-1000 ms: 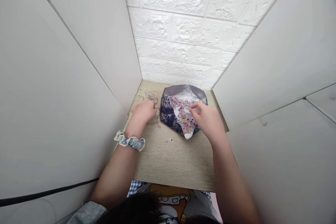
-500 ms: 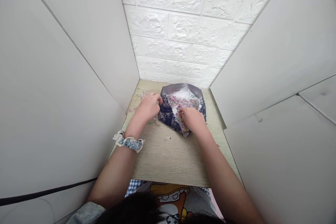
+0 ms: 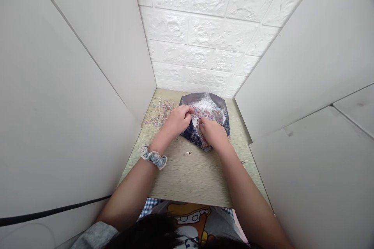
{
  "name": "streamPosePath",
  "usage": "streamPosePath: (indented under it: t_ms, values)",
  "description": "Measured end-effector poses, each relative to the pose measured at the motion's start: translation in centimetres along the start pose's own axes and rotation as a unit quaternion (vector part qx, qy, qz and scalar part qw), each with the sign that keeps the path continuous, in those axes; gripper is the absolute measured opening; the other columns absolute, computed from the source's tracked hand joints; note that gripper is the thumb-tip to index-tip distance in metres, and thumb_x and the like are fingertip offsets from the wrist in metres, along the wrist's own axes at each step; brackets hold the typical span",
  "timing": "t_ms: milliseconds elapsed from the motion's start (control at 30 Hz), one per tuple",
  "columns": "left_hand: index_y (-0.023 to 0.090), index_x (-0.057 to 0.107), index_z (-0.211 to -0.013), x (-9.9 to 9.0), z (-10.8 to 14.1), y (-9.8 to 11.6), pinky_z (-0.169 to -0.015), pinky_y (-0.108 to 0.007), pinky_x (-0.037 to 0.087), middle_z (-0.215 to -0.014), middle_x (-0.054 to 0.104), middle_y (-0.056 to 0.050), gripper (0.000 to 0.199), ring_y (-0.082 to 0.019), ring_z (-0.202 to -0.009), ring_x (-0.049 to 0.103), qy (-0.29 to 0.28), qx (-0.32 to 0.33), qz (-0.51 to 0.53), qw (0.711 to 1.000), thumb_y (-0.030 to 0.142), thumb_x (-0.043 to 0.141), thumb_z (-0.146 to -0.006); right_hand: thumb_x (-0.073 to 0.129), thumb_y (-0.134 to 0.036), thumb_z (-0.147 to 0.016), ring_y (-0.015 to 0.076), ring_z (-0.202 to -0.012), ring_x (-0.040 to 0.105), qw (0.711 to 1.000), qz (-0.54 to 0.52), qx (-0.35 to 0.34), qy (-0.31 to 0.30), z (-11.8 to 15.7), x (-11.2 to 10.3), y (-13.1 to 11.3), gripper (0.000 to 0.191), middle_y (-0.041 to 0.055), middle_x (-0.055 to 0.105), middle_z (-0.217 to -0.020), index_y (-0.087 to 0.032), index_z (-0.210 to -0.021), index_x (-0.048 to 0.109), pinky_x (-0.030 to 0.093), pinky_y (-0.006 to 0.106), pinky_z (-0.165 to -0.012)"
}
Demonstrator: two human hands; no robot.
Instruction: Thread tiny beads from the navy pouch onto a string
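Silver-lined bag (image 3: 208,102) could spill beads (image 3: 215,115) if left hand (image 3: 179,120) or right hand (image 3: 215,134), both curled, hold unclear, tugs its rim.

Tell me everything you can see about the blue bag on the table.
The bag is dark blue with a pale pattern outside and a shiny, silvery, foil-like lining. It lies open on the wood-look table, near the white brick-patterned wall, its near edge narrowing toward the person. Many small beads, mostly pink, red and clear, lie inside. The left hand and right hand cover parts of it; whether their fingertips touch the bag itself is unclear.
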State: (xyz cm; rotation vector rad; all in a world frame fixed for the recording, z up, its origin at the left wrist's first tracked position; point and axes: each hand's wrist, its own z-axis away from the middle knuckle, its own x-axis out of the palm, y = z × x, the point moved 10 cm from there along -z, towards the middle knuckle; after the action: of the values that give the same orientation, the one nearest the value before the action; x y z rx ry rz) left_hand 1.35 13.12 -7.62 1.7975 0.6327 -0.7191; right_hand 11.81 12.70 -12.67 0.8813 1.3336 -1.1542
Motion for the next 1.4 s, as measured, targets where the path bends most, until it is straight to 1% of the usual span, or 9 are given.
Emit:
streamPosePath:
  t_ms: [233, 367, 533, 633, 800, 900, 1033, 1233, 1400]
  values:
    - [0.016, 0.057, -0.079, 0.0, 0.3, 1.0, -0.079, -0.024, 0.039, -0.087, 0.060, -0.002, 0.024, -0.012, -0.083, 0.052, -0.015, -0.004, 0.038, 0.999, 0.014, 0.034, -0.073, 0.029, -0.033, -0.086, 0.0205, -0.074, 0.057, 0.999, -0.045, -0.006, 0.000, -0.3, 0.6, -0.5, 0.029, 0.0074, 0.061, -0.081, -0.022, -0.093, 0.056, 0.037, 0.028, -0.059]
    - [0.018, 0.055, -0.090, 1.2, 0.5, 1.0, -0.077, -0.026, 0.041, -0.089, 0.059, -0.002, 0.025, -0.013, -0.082, 0.053, -0.066, -0.029, 0.132, 0.989, 0.031, 0.036, -0.080, 0.027, -0.032, -0.087, 0.0162, -0.074, 0.055, 0.976, -0.186, -0.025, 0.110, 0.1, -2.2, -0.7, 0.031, 0.0044, 0.061, -0.081, -0.020, -0.092, 0.055, 0.037, 0.025, -0.062]
    - [0.017, 0.042, -0.111, 2.3, 0.7, 1.1, -0.075, -0.025, 0.044, -0.110, 0.052, -0.009, 0.042, -0.015, -0.095, 0.052, -0.061, -0.077, 0.387, 0.917, 0.045, 0.033, -0.082, 0.019, -0.032, -0.090, 0.0136, -0.091, 0.051, 0.920, -0.303, -0.062, 0.243, 1.8, -5.7, -1.0, 0.040, 0.0064, 0.057, -0.097, -0.017, -0.104, 0.054, 0.037, 0.025, -0.080]
    - [0.019, 0.034, -0.119, 2.5, 0.9, 1.9, -0.082, -0.026, 0.043, -0.111, 0.051, -0.009, 0.045, -0.015, -0.099, 0.052, -0.058, -0.075, 0.454, 0.886, 0.046, 0.031, -0.083, 0.019, -0.033, -0.090, 0.0157, -0.115, 0.035, 0.923, -0.257, -0.059, 0.281, 2.5, -6.3, -1.4, 0.042, 0.0078, 0.042, -0.124, -0.020, -0.116, 0.049, 0.026, 0.032, -0.096]
    - [0.024, 0.018, -0.130, 3.6, 1.3, 2.1, -0.056, -0.023, 0.043, -0.075, 0.055, -0.002, 0.056, -0.009, -0.059, 0.052, -0.114, -0.107, 0.465, 0.872, 0.052, 0.026, -0.082, 0.013, -0.035, -0.090, 0.0193, -0.127, 0.017, 0.946, -0.208, -0.043, 0.243, 1.9, -5.3, -1.2, 0.045, 0.0043, 0.016, -0.141, -0.026, -0.124, 0.040, 0.019, 0.040, -0.099]
    - [0.022, 0.028, -0.128, 3.3, 1.2, 0.9, -0.046, -0.021, 0.034, -0.058, 0.047, 0.002, 0.056, -0.007, -0.046, 0.040, -0.108, -0.129, 0.385, 0.907, 0.049, 0.035, -0.080, 0.013, -0.039, -0.089, 0.0201, -0.127, 0.016, 0.948, -0.234, -0.015, 0.215, 1.4, -4.6, -0.2, 0.046, 0.0039, 0.017, -0.141, -0.027, -0.119, 0.046, 0.019, 0.041, -0.099]
    - [0.018, 0.053, -0.109, 2.2, 0.7, -0.3, -0.056, -0.023, 0.037, -0.065, 0.052, 0.000, 0.043, -0.009, -0.056, 0.044, -0.088, -0.117, 0.244, 0.959, 0.042, 0.049, -0.073, 0.016, -0.039, -0.089, 0.0209, -0.126, 0.017, 0.945, -0.243, 0.011, 0.218, 1.2, -4.7, 0.8, 0.045, 0.0034, 0.022, -0.139, -0.024, -0.102, 0.057, 0.020, 0.040, -0.098]
    - [0.015, 0.062, -0.064, 2.0, 0.7, -1.4, -0.053, -0.024, 0.032, -0.054, 0.050, 0.000, 0.031, -0.011, -0.054, 0.043, -0.120, -0.107, 0.064, 0.985, 0.041, 0.046, -0.072, 0.024, -0.032, -0.087, 0.0141, -0.073, 0.050, 0.965, -0.215, -0.066, 0.132, 0.7, -3.7, 0.1, 0.036, 0.0039, 0.058, -0.075, -0.018, -0.066, 0.050, 0.036, 0.025, -0.066]
    - [0.017, 0.060, -0.079, 0.8, 0.4, -2.0, -0.063, -0.025, 0.037, -0.075, 0.060, -0.001, 0.030, -0.013, -0.069, 0.051, -0.054, -0.116, 0.050, 0.990, 0.039, 0.039, -0.077, 0.044, -0.028, -0.077, 0.0122, -0.062, 0.049, 0.986, -0.141, -0.092, -0.006, 0.9, -0.6, -0.2, 0.020, 0.0015, 0.056, -0.066, -0.017, -0.061, 0.049, 0.033, 0.022, -0.057]
